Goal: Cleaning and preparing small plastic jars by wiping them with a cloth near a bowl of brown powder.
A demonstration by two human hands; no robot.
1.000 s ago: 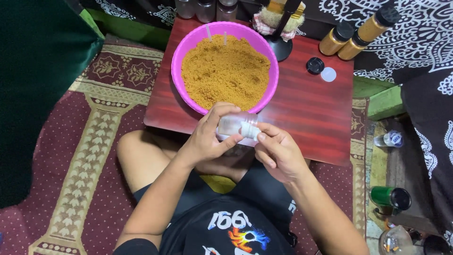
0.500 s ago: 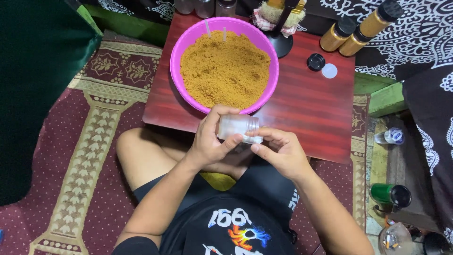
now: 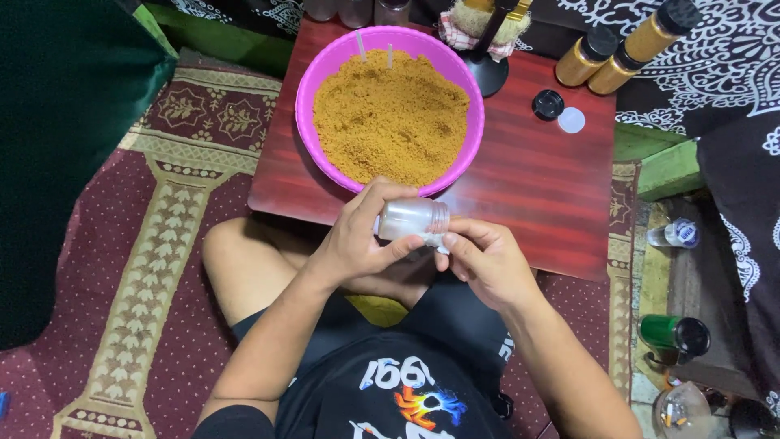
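Left hand (image 3: 357, 240) wrapped around a small clear plastic bottle (image 3: 413, 219), thumb beneath and fingers curled over the top, bottle lying on its side with the open mouth pointing toward 3 o'clock. Right hand (image 3: 486, 262) just beside it at 4 o'clock, fingertips bunched and pinching at the bottle's lower rim; whatever is pinched too small to make out. Both hands held over the near edge of a low dark-red wooden table (image 3: 536, 191), above the lap.

At 12 o'clock from the hands, touching distance away, a round pink basin (image 3: 317, 73) heaped with coarse orange-brown powder (image 3: 390, 122). At 1 o'clock, a black cap (image 3: 548, 104) and a small white lid (image 3: 571, 120) lying side by side on the tabletop. Farther out at 2 o'clock, filled bottles with black caps (image 3: 626, 53) lying tilted at the table's far corner. At 4 o'clock, on the floor, a green bottle (image 3: 673, 335) on its side. At 9 o'clock, patterned maroon rug (image 3: 122, 268).
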